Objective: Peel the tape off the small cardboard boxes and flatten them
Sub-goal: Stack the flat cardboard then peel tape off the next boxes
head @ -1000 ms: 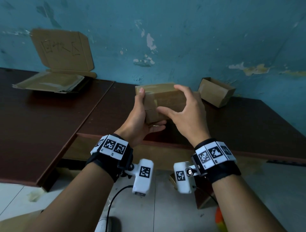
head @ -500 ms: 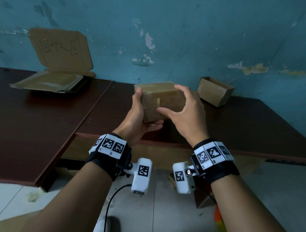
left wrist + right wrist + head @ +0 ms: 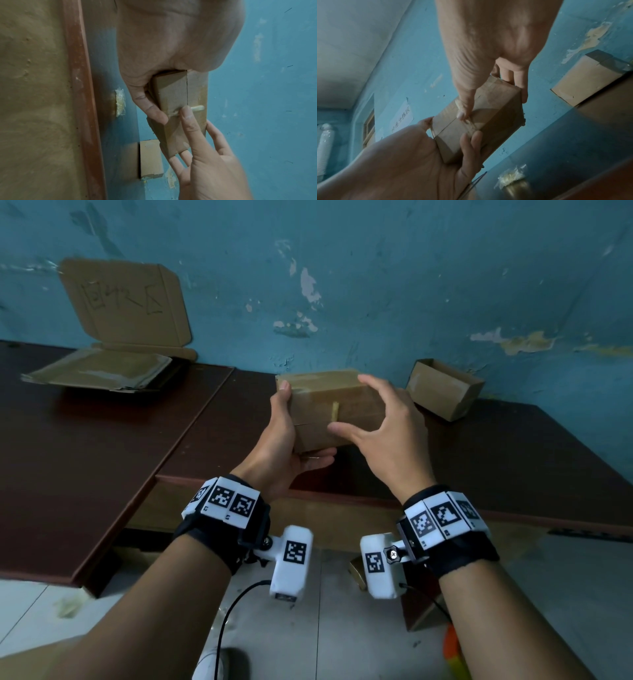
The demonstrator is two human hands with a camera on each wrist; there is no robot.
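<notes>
Standing against the peeling blue wall (image 3: 376, 285), an open-topped small box (image 3: 445, 393) sits at the back right of the dark brown table (image 3: 496, 446), and a flat mailer box (image 3: 102, 371) with its lid propped up lies on the far left; a crumpled wad of clear tape (image 3: 511, 177) rests on the tabletop near the front edge. None of these stands between the hands and their work. The closed cardboard box (image 3: 337, 410) is plain brown, rectangular, with a centre seam and a thin rolled strip of tape (image 3: 335, 410) sticking up on its near face. It is held in the air above the table. The left hand (image 3: 284, 446) cups its left end, thumb along the side, fingers curled under the bottom. The right hand (image 3: 390, 436) arches over the right end, fingers on the far side, thumb tip pressed against the seam by the strip.
</notes>
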